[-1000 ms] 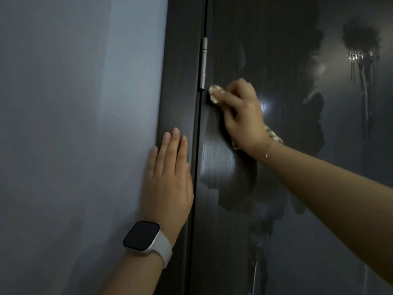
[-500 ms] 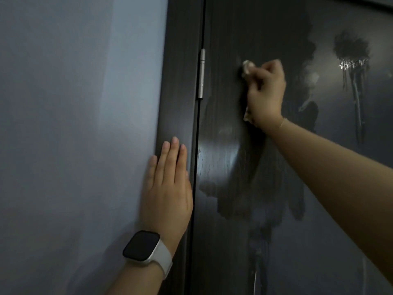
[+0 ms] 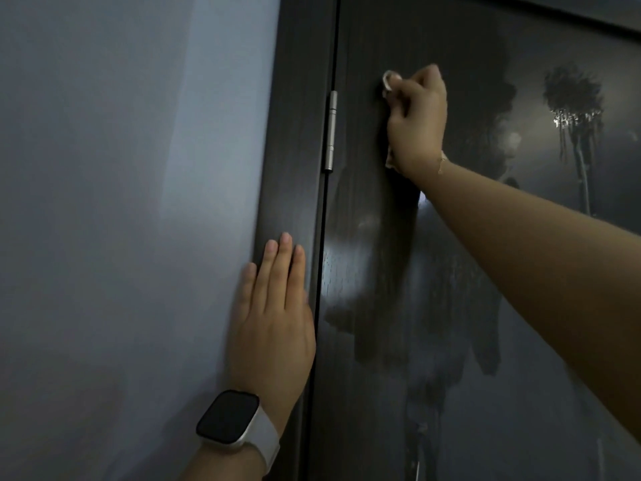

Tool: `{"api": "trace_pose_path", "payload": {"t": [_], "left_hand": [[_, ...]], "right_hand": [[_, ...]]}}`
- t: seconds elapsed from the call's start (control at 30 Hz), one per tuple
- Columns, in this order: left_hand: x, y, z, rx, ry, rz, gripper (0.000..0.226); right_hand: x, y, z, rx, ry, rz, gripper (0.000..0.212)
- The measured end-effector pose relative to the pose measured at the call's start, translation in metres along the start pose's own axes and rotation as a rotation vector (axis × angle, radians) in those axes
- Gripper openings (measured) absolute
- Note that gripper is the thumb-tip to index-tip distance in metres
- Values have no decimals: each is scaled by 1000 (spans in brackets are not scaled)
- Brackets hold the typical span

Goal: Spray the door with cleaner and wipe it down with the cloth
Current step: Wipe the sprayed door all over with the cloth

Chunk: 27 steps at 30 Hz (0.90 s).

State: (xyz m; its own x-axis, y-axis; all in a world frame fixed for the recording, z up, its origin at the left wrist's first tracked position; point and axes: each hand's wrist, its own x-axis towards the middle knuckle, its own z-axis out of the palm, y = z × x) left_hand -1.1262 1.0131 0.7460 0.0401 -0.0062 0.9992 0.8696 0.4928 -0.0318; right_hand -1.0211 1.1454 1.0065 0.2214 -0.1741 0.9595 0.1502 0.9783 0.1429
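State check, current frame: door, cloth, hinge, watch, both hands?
door: shut against its frame, surface streaked wet, drip marks at upper right
cloth: bunched, pressed on the door
right hand: grips the cloth, right of the hinge
left hand: flat, fingers straight, on the frame and wall
hinge: folded closed
watch: on the left wrist, screen dark

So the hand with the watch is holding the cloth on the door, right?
Not quite. The head view shows the right hand gripping the cloth on the door. The watch hand, the left hand, lies flat on the frame.
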Motion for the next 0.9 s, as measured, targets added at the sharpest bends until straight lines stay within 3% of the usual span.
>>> {"api": "trace_pose_path", "payload": {"t": [0.2, 0.4, 0.57, 0.77, 0.9], "left_hand": [[0, 0, 1, -23, 21, 3, 50], [0, 0, 0, -14, -5, 3, 50], [-11, -2, -5, -81, -26, 4, 49], [-42, 7, -15, -234, -66, -94, 51], [-59, 17, -20, -187, -150, -113, 54]], "right_hand": [[-82, -19, -13, 60, -151, -280, 19], [-99, -29, -14, 95, -163, -239, 20], [-173, -35, -44, 182, -386, -405, 24], [-275, -27, -85, 259, -659, -489, 27], [-313, -26, -104, 278, -769, -472, 25]]}}
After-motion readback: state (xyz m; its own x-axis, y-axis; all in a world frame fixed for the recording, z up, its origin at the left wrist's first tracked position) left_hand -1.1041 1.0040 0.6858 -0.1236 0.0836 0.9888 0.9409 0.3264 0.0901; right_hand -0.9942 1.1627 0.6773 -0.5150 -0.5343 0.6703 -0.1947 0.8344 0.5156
